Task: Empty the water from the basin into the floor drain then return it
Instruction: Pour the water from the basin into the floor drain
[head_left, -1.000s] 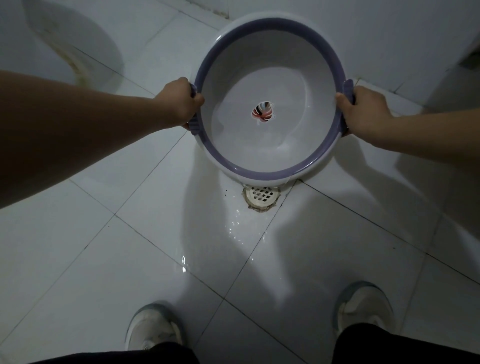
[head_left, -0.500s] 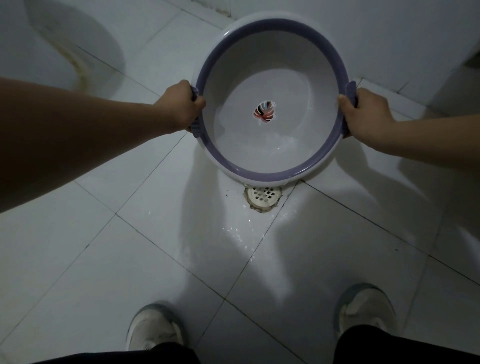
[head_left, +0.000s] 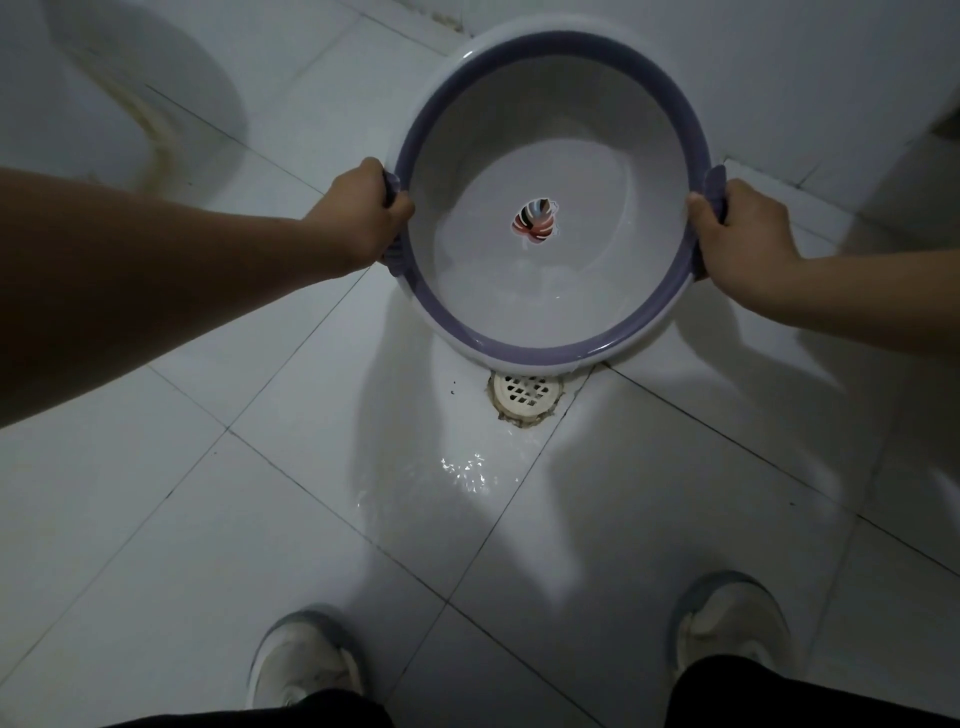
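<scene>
Basin upper centre of frame, tipped toward viewer, near rim just above drain. Thin film of water pooled at its low side, leaf sticker on bottom. Left hand clamps left handle, right hand clamps right handle, arms outstretched. Wet sheen on floor below drain.

A white basin with a purple rim is held tilted just beyond the floor drain, its near edge lowest and directly over the drain's far side. The left hand grips one side handle and the right hand grips the other. A little water pools inside toward the drain. The wet floor glistens on the drain's near side, with two white shoes further back.
</scene>
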